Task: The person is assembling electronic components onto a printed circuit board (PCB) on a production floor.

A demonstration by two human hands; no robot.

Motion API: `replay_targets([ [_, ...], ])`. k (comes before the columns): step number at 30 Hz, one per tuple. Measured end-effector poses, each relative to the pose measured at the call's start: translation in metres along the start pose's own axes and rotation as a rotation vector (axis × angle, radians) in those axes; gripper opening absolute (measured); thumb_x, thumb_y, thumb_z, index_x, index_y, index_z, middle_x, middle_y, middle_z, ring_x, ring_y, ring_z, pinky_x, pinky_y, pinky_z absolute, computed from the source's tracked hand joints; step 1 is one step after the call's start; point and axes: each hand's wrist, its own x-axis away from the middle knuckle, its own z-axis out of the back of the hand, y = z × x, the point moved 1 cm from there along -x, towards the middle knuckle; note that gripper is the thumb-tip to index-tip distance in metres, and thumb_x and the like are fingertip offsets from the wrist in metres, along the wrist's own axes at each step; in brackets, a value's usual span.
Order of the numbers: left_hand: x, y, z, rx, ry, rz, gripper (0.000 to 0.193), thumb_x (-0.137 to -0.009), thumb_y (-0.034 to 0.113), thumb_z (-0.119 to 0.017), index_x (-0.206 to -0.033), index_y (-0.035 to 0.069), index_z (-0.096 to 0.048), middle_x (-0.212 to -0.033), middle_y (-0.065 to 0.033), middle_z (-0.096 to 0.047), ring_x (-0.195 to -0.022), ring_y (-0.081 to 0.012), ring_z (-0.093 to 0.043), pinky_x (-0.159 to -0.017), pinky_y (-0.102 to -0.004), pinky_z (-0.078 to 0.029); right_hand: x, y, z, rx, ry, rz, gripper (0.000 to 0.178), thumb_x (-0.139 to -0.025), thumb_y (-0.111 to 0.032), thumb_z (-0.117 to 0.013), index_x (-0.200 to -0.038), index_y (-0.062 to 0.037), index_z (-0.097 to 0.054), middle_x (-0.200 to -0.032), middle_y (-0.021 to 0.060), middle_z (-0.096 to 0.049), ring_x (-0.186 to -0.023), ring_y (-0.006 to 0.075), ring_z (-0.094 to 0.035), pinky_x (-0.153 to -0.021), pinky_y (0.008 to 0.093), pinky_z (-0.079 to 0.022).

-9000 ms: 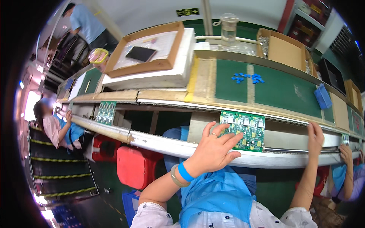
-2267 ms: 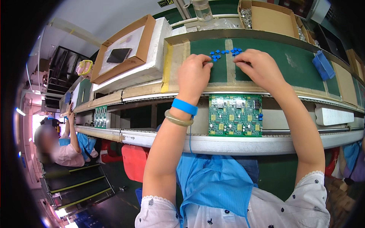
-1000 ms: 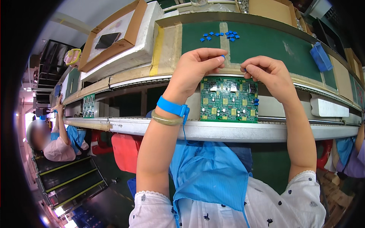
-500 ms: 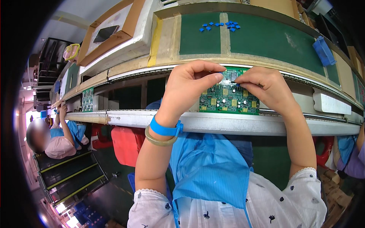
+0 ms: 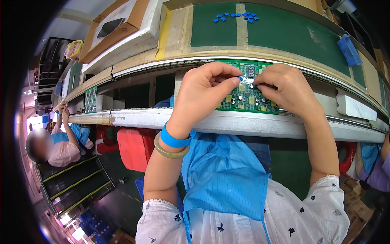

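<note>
A green circuit board (image 5: pixel 248 97) lies across the conveyor rails just past the metal rail (image 5: pixel 243 122). My left hand (image 5: pixel 203 95) pinches a small blue component (image 5: pixel 240 78) between thumb and forefinger, right over the board's upper middle. A blue wristband and a pale bangle sit on that wrist. My right hand (image 5: pixel 286 91) is on the board's right part, fingers bunched with the tips pressed on it; whatever is between them is hidden. Several loose blue components (image 5: pixel 235 17) lie on the green mat (image 5: pixel 284 32) beyond.
A blue bin (image 5: pixel 349 49) sits at the mat's right end. A cardboard tray on white foam (image 5: pixel 122 24) stands at the back left. Another circuit board (image 5: pixel 90 99) lies further left on the line, near a seated co-worker (image 5: pixel 53 142). A red container (image 5: pixel 134 146) stands under the rail.
Both hands went from the blue pile on the mat down to the board. Over the last second they have closed in on its upper middle, the left one bringing a blue component.
</note>
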Motion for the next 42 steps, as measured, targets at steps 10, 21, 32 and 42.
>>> replay_targets([
  [10, 0.003, 0.008, -0.005, -0.294, -0.002, -0.170, 0.016, -0.087, 0.003, -0.073, -0.102, 0.001, -0.075, -0.096, -0.0052, -0.071, -0.084, -0.0112, -0.066, -0.076, -0.0245, -0.053, -0.001, 0.000, -0.002, 0.035, 0.024, 0.046, 0.014, -0.078, -0.010, -0.072, -0.090, -0.0026, -0.074, -0.086, 0.0129, -0.070, -0.085, 0.0324, -0.068, -0.078, 0.0427, -0.054],
  [21, 0.004, 0.001, -0.027, -0.397, 0.026, -0.271, 0.014, -0.084, 0.001, -0.073, -0.099, 0.001, -0.075, -0.088, -0.0075, -0.071, -0.074, -0.0138, -0.066, -0.068, -0.0260, -0.052, 0.000, 0.008, 0.009, -0.134, 0.169, -0.106, 0.015, -0.081, -0.013, -0.067, -0.089, -0.0011, -0.071, -0.085, 0.0135, -0.069, -0.082, 0.0327, -0.066, -0.074, 0.0409, -0.053],
  [32, -0.001, -0.005, -0.048, -0.874, 0.011, -0.570, 0.011, -0.079, 0.002, -0.071, -0.090, 0.004, -0.072, -0.088, -0.0108, -0.070, -0.084, -0.0317, -0.067, -0.074, -0.0416, -0.054, 0.002, 0.020, 0.013, -0.076, 0.266, -0.029, 0.017, -0.083, -0.016, -0.064, -0.089, -0.0008, -0.070, -0.087, 0.0140, -0.068, -0.083, 0.0335, -0.065, -0.074, 0.0424, -0.052],
  [42, -0.002, -0.003, -0.049, -0.930, -0.021, -0.579, 0.012, -0.078, 0.003, -0.072, -0.090, 0.005, -0.072, -0.091, -0.0082, -0.070, -0.084, -0.0303, -0.067, -0.074, -0.0401, -0.054, 0.004, 0.019, 0.014, -0.074, 0.276, -0.010, 0.017, -0.084, -0.016, -0.064, -0.088, -0.0014, -0.070, -0.085, 0.0147, -0.068, -0.082, 0.0341, -0.065, -0.074, 0.0431, -0.052],
])
